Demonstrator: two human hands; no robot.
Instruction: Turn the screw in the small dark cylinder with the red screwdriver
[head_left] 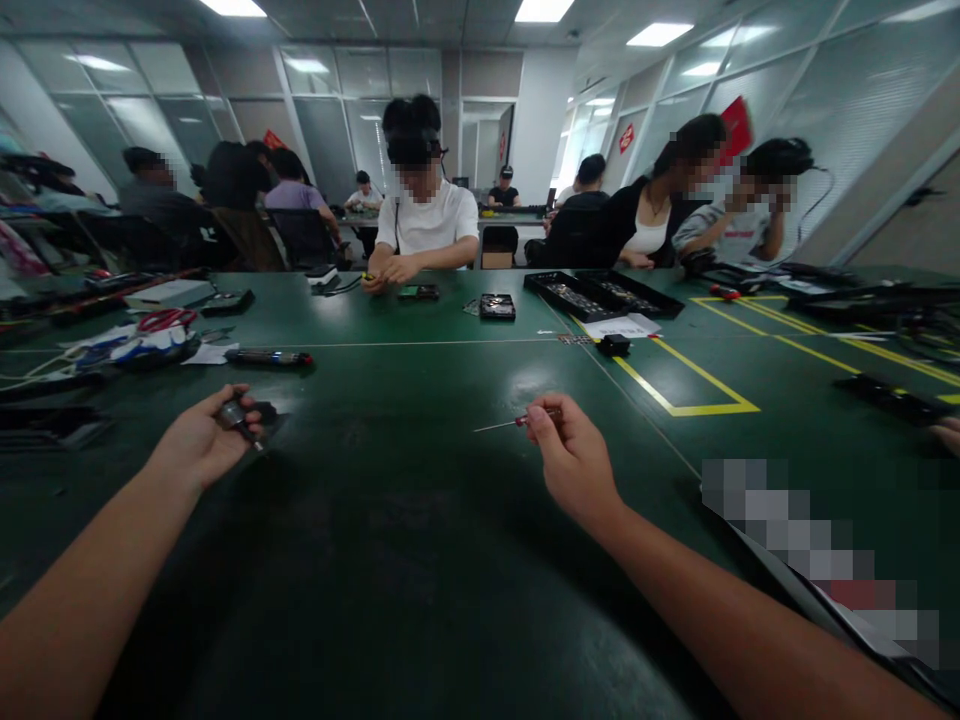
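- From my remote seat, the head camera shows both bare hands above the green counter (420, 390), well apart from each other.
- My right hand (574, 462) pinches a thin screwdriver (517, 422) by its reddish handle; those fingers are narrow, drawn in around it, and the bare metal shaft points toward my left.
- My left hand (196, 438) is turned partly palm up, its fingers curled around a dark cylindrical tool (237, 414) whose narrow tip slants down toward the counter; I can't make out exactly what tool it is.
- Just beyond my left hand I see a dark pen-shaped tool (268, 358) lying flat, with red-handled scissors (166, 319) farther off.
- Beyond my right hand sit a small black block (614, 346) and a white paper (621, 327), near yellow tape lines (712, 410).
- Across from me, a person in a white shirt (435, 225) handles something small, black trays (570, 296) standing off to one side.
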